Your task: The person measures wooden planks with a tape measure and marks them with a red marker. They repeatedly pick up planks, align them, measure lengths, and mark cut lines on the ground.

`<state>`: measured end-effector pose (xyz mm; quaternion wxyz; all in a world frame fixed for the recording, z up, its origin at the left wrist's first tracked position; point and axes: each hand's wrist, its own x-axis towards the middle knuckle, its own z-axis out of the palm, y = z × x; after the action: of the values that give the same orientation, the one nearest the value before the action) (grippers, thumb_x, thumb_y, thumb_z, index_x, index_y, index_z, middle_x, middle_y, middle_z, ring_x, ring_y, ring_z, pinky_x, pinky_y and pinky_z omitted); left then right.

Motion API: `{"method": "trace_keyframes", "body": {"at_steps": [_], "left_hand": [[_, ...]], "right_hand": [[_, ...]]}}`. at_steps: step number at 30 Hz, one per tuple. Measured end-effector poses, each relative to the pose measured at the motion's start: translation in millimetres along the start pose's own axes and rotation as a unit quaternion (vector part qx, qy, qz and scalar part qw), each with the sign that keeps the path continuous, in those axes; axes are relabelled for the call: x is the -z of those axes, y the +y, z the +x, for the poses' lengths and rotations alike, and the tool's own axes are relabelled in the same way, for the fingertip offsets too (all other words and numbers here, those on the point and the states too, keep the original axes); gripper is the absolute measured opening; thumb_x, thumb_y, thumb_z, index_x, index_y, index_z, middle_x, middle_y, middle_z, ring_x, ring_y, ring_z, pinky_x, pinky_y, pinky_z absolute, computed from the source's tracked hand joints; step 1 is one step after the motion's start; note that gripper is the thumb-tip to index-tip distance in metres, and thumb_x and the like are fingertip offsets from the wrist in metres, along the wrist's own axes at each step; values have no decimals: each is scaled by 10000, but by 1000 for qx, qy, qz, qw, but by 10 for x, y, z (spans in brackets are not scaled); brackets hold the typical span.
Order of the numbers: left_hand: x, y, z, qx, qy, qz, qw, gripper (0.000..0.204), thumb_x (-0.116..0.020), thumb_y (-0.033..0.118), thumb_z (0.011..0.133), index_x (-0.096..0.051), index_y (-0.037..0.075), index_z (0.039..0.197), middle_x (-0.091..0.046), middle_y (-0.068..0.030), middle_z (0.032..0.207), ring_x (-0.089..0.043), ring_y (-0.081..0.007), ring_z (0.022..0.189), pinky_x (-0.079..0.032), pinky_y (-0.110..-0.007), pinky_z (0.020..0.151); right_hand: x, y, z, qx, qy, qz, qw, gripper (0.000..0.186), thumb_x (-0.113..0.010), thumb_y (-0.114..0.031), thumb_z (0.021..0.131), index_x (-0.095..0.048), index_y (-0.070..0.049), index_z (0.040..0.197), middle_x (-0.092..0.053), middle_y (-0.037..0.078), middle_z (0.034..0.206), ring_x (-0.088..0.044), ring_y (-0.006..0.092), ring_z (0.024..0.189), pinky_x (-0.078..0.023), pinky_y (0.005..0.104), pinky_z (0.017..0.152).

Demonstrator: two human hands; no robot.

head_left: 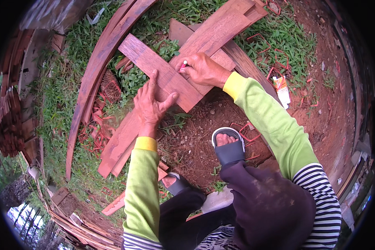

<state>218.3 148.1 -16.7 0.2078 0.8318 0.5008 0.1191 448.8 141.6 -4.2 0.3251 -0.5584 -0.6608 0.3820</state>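
A short, wide reddish-brown board [137, 50] lies crosswise on a long wooden plank [210, 35], just in front of me. My left hand [152, 104] rests flat on the board's left edge, fingers and thumb spread. With the fingers of my right hand [206, 71] I pinch a slim pink-and-white pencil [184, 64] against the board's right edge, where it crosses the plank. Its lower tip is hidden by my fingers. The plank's near end [118, 143] shows past my left wrist, alongside another strip of wood.
Long curved planks [93, 75] lie in the grass on the left. A darker board [254, 62] sits under the plank at right, near a white-and-orange packet [282, 91]. Red plastic loops [98, 129] litter the ground. My sandalled foot [228, 146] stands on bare soil.
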Motion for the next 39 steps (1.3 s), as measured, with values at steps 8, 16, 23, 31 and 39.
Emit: {"method": "trace_keyframes", "body": {"at_steps": [8, 16, 23, 31, 39], "left_hand": [[-11, -15, 4, -4, 2, -3, 1000, 934, -714, 634, 686, -435, 183, 1455, -622, -69, 1197, -573, -271, 1042, -411, -412, 928], [-40, -4, 17, -14, 13, -13, 1000, 930, -716, 628, 685, -440, 180, 1451, -623, -71, 1193, -570, -269, 1042, -409, -410, 927], [-8, 2, 3, -8, 12, -4, 1000, 930, -717, 627, 684, -439, 181, 1451, -623, -70, 1188, -570, -267, 1048, -410, -411, 923], [-31, -10, 0, -8, 6, -8, 1000, 934, -716, 633, 683, -433, 190, 1455, -620, -72, 1200, -569, -269, 1062, -410, -417, 928], [-20, -26, -4, -7, 9, -2, 1000, 939, -716, 637, 683, -428, 193, 1459, -618, -75, 1214, -567, -273, 1059, -403, -416, 940]], "right_hand": [[28, -45, -270, 28, 6, -6, 1000, 150, -596, -87, 870, -674, 28, 925, -682, 204, 847, -676, 360, 854, -528, 414, 750], [-33, 41, 111, -10, 57, 33, 998, 202, -539, -112, 952, -650, 34, 1035, -711, 154, 913, -701, 203, 870, -553, 315, 765], [-95, 60, 187, -13, 34, 22, 999, 203, -535, -115, 956, -649, 26, 1050, -705, 153, 906, -698, 212, 866, -556, 321, 768], [-106, 59, 201, 3, 38, -10, 999, 186, -552, -124, 942, -653, 9, 1024, -695, 167, 895, -695, 254, 855, -548, 342, 759], [-115, 46, 212, 17, 37, -20, 999, 183, -550, -129, 941, -644, 7, 1020, -690, 170, 881, -688, 284, 854, -537, 362, 763]]}}
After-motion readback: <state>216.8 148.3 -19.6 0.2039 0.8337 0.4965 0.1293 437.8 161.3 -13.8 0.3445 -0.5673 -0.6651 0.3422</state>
